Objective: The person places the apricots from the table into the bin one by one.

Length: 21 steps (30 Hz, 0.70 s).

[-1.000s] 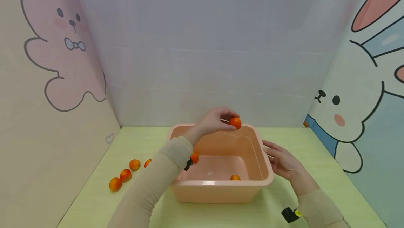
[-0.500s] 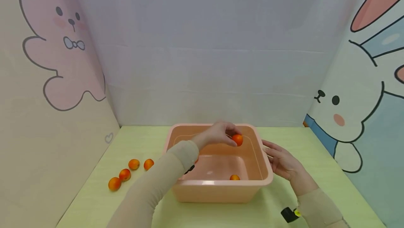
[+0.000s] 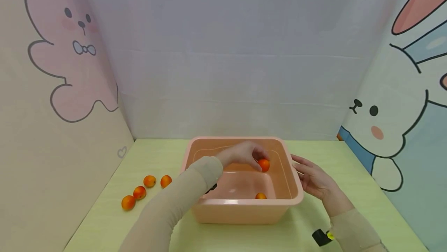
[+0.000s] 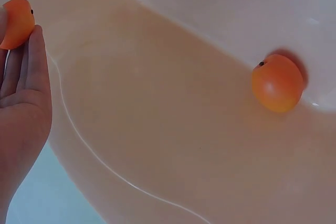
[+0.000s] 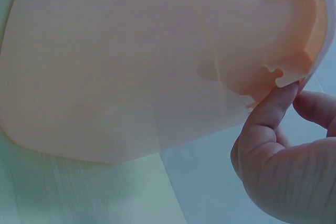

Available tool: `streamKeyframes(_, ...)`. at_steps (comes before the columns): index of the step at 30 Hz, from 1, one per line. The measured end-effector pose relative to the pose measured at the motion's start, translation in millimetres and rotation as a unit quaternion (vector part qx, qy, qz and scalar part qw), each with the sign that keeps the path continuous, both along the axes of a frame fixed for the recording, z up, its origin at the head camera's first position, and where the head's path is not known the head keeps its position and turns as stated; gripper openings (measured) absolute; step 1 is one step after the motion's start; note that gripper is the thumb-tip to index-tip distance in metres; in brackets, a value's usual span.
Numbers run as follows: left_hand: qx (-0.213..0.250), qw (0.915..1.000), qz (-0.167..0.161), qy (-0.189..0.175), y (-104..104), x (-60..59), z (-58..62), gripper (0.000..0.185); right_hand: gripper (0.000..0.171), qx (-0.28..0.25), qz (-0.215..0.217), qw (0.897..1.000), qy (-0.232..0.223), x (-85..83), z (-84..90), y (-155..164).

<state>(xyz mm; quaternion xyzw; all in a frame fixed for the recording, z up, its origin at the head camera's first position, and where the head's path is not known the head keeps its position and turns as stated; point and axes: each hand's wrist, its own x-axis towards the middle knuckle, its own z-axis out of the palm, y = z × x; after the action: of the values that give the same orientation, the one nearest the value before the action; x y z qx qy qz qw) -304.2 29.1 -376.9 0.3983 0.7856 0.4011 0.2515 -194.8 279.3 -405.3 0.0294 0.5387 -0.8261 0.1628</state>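
Note:
Inside the peach plastic basin, my left hand holds a small round orange fruit between thumb and fingertips, below the far rim. The left wrist view shows this held fruit with a dark stem dot. A second fruit lies where the basin's wall meets its floor. In the head view, a fruit in the basin is partly hidden by the near rim. My right hand holds the basin's right rim from outside, thumb and finger bent at its lip.
Several more orange fruits lie on the pale green table, left of the basin. My left sleeve crosses the basin's left side and hides part of it. A white backdrop stands behind, with cartoon-printed panels on both sides.
My left hand has lowered the held fruit from above the far rim down into the basin, shifting slightly right. The right hand stays at the rim.

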Motion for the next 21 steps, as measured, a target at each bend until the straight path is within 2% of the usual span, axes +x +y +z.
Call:
streamKeyframes(8,-0.009,0.999,-0.039,-0.018,0.4,-2.0,-4.7,0.033,0.027,-0.004,0.003,1.0,0.001,-0.2,0.2,-0.1)
streamKeyframes(14,-0.012,0.9983,-0.053,-0.022,1.0,-2.3,-7.0,0.036,0.028,-0.011,0.007,1.0,0.003,0.6,0.0,0.4)
streamKeyframes(17,-0.006,0.9982,-0.053,-0.027,0.6,-1.7,-6.2,0.041,0.027,-0.007,0.007,1.0,0.004,1.0,0.2,0.4)
streamKeyframes(21,0.005,0.9992,-0.035,-0.021,-2.0,-1.0,-1.3,0.045,0.026,-0.003,0.006,1.0,0.004,1.0,0.8,0.6)
